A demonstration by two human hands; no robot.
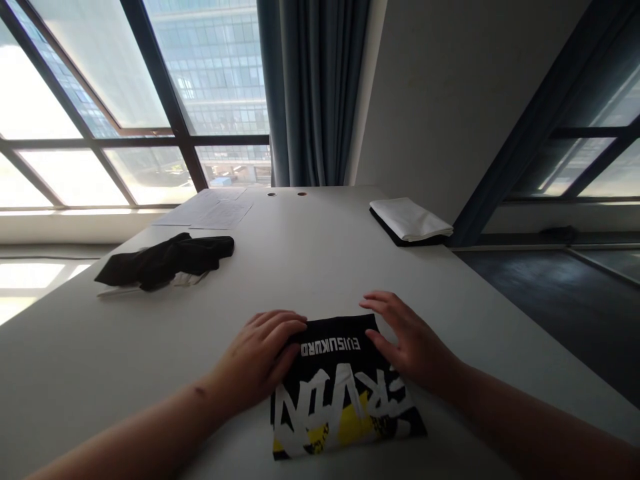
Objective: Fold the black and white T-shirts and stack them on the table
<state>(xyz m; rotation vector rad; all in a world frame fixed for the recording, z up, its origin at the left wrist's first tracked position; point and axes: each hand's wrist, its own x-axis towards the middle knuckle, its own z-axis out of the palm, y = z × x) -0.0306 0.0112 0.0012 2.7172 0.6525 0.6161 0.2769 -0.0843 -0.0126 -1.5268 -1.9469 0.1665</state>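
Observation:
A folded black T-shirt [345,393] lies on the table close in front of me, printed with white letters and yellow patches that read upside down from here. My left hand [263,353] rests at its upper left edge, fingers stretched side by side and the tips touching the cloth. At the upper right edge is my right hand [407,340], fingers apart, with its thumb over the cloth and the other fingertips beyond the corner. Neither hand visibly grips the fabric.
On the white table [290,260], a crumpled dark garment [170,260] with something white under it lies to the left. Paper sheets [210,210] lie at the far left. A folded white cloth [413,219] sits on a black one at the right edge. Behind hangs a blue curtain [315,93].

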